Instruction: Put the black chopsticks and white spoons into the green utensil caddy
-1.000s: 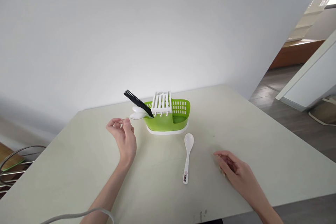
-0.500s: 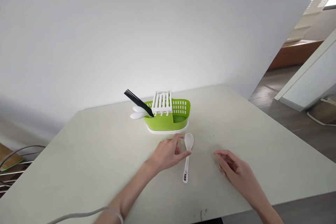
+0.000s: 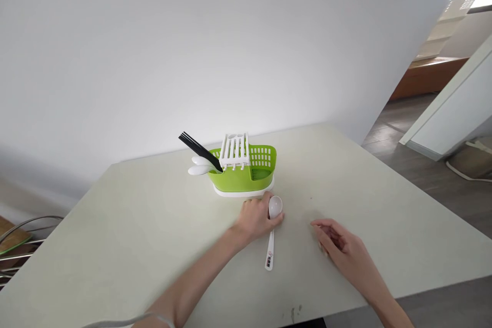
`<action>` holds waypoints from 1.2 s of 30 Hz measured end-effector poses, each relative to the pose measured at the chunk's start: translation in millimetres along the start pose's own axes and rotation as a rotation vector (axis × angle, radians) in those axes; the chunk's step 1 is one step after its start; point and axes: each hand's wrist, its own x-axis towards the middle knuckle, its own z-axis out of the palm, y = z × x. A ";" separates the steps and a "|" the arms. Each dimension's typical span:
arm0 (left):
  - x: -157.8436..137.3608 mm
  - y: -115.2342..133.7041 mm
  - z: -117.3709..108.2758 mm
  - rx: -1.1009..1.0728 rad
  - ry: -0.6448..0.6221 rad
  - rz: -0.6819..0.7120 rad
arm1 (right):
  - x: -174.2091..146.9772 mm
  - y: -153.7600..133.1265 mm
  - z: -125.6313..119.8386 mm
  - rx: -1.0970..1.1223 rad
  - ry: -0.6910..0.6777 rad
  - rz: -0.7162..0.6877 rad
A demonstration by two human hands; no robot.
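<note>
My left hand [image 3: 257,218] has its thumb and fingers closed around the upper part of a white spoon [image 3: 269,253], just below the bowl. The spoon's handle points toward me and carries a small dark and red marking near its end. Farther to the right, my right hand [image 3: 340,246] rests on the table with its fingers loosely curled, and no object shows in it. Just beyond my left hand stands a green utensil basket [image 3: 232,180] on a white base. Black chopsticks [image 3: 199,149] and white spoons [image 3: 200,169] lean out of its left end.
A white slatted rack [image 3: 235,151] with small hooks sits across the basket's middle. The pale table [image 3: 161,215] meets a white wall [image 3: 230,51] at the back. A grey cable [image 3: 126,322] crosses my left forearm. A wire rack [image 3: 23,256] is at the left edge.
My left hand has moved slightly right and its fingers have closed on the spoon. The spoon's bowl looks slightly turned or tilted. My right hand stays in place.
</note>
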 end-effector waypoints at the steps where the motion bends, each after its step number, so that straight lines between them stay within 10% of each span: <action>1: -2.2 -2.6 2.7 -0.019 0.018 0.004 | -0.1 -0.7 -0.1 -0.002 0.004 -0.002; 13: -27.3 -27.6 0.6 -0.862 0.066 0.085 | 0.4 -3.3 -1.0 -0.055 0.003 0.004; 20: -62.0 -48.0 -26.0 -0.955 -0.001 0.062 | 0.1 -2.8 -1.6 -0.052 0.005 -0.001; 32: -101.4 -73.9 -140.8 -0.813 1.010 0.236 | 0.1 -3.6 -0.8 -0.044 0.008 -0.030; 36: -93.8 -60.4 -156.0 -0.657 1.166 0.305 | 0.3 -2.6 -0.8 -0.053 0.006 -0.025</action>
